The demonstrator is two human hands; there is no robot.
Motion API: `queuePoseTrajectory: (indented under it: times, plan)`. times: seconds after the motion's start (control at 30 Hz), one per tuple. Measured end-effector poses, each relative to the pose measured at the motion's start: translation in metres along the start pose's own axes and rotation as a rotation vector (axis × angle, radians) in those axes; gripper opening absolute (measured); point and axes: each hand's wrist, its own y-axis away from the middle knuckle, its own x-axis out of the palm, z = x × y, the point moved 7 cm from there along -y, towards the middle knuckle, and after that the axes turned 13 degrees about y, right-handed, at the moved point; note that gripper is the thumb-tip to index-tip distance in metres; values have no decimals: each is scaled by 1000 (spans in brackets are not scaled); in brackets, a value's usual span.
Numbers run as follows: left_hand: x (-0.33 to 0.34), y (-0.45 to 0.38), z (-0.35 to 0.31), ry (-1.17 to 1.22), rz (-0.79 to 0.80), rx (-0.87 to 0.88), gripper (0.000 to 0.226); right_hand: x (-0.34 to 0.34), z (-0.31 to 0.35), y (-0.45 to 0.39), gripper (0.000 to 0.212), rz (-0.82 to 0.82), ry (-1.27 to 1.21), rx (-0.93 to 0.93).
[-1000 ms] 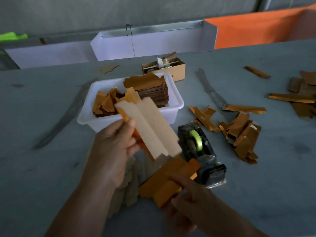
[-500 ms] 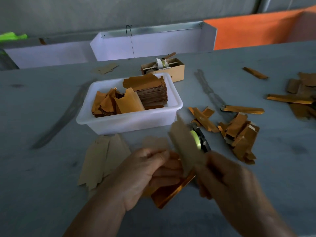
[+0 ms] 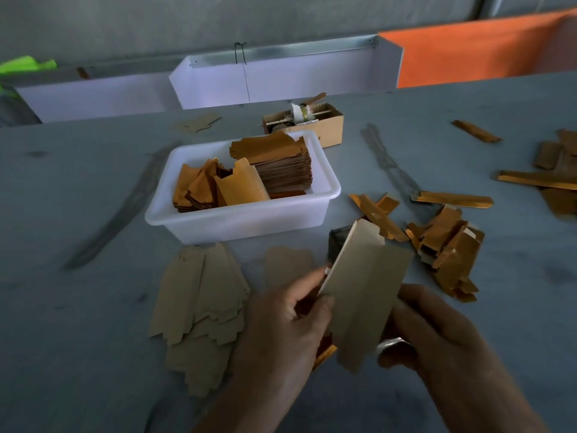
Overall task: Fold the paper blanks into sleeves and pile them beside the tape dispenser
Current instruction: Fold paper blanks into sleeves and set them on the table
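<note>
Paper blank [image 3: 363, 295] held up between both hands, pale kraft side toward the camera, long axis running from lower left to upper right, notched end pointing up and away, square end down near the wrists. Creased lengthwise into panels, partly folded, glossy orange face peeping out at the lower left edge. Left hand [image 3: 290, 320] pinching the blank's left edge, thumb on the front, fingers curled behind. Right hand [image 3: 437, 332] curled round the right edge from behind; exact contact of its fingertips hidden by the paper.

Compared with half a second ago: blank swung upright and turned flatter to the camera, blur gone, right hand drawn lower and nearer. A second ago the blank was up near the tub, in the left hand alone.

Directly behind the held blank, tape dispenser [image 3: 335, 242], nearly all hidden, only a dark corner showing. Right of the grip, a loose heap of folded sleeves [image 3: 446, 248] on the table [image 3: 78, 307]. Left of the grip, a fanned spread of flat blanks [image 3: 199, 301], kraft side up. Beyond the grip, white tub [image 3: 243, 220] holding stacked blanks; further back, a small cardboard box [image 3: 327, 123].
</note>
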Motion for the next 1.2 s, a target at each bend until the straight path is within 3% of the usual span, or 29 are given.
queuePoseTrajectory:
  times: [0.1, 0.3, 0.43, 0.5, 0.6, 0.7, 0.83, 0.97, 1.13, 1.2]
  plan:
    - [2, 4, -11, -103, 22, 91, 37, 9, 4, 0, 32, 114, -224, -2]
    - [4, 10, -18, -71, 40, 106, 35, 26, 1, -5, 69, 99, -380, 31]
    - [9, 12, -25, -65, 119, 127, 40, 22, -1, -7, 40, 62, -286, 63]
    - [13, 14, -26, -81, 143, 158, 45, 17, -4, -8, 36, 25, -217, 86]
    - [17, 16, -25, -98, 152, 169, 33, 11, -3, -9, 32, -39, -107, 81]
    - [18, 15, -20, -24, 178, 93, 22, 8, -4, -10, 37, -57, -71, 93]
    - [19, 12, -7, 166, 225, -118, 47, 10, -5, -10, 32, -6, -68, 115]
    - [23, 6, 3, 453, 227, -328, 30, 14, -4, -7, 19, 39, -81, 107]
    - [26, 3, 7, 517, 257, -377, 36, 13, -3, -5, 28, 50, -114, 99]
    - [25, 3, 6, 479, 265, -367, 29, 12, -4, -4, 31, 41, -95, 105]
